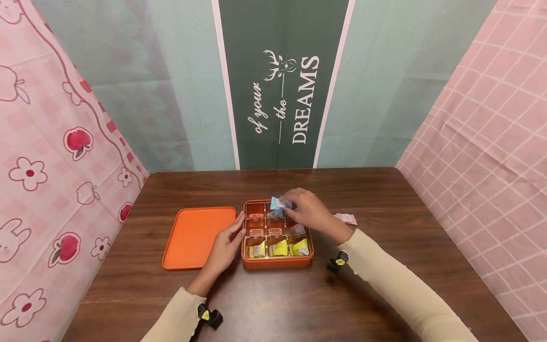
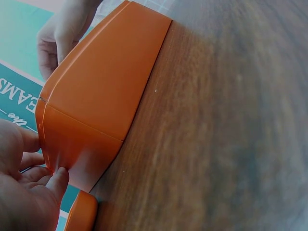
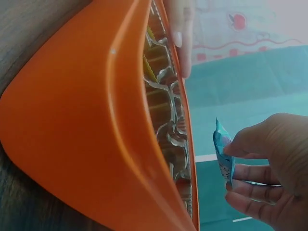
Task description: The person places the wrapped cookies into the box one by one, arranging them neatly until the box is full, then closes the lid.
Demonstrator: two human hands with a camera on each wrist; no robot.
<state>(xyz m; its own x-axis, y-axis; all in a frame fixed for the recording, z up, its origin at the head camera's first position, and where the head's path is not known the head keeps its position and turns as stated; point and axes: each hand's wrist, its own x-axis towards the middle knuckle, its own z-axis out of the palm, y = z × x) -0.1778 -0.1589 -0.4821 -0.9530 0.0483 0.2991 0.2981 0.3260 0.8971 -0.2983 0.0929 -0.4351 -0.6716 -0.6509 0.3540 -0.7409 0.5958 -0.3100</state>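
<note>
An orange box [image 1: 278,262] with a clear divided insert stands on the table. Yellow wrapped sweets [image 1: 278,248] fill the three compartments of its near row. My right hand [image 1: 309,209] pinches a small blue wrapped sweet [image 3: 224,151] between thumb and fingers, above the far row. That hand hides the far right compartment. A pale wrapper [image 1: 297,230] shows partly in the middle row's right compartment. At the box's left side, my left hand [image 1: 226,244] rests against the wall, its thumb and fingers touching the outside in the left wrist view.
An orange lid [image 1: 198,237] lies flat on the table left of the box. Partly behind the right forearm, a pink wrapped sweet [image 1: 346,218] lies to the box's right. Brown wood tabletop [image 1: 273,304] surrounds them, with hanging cloths at the back and sides.
</note>
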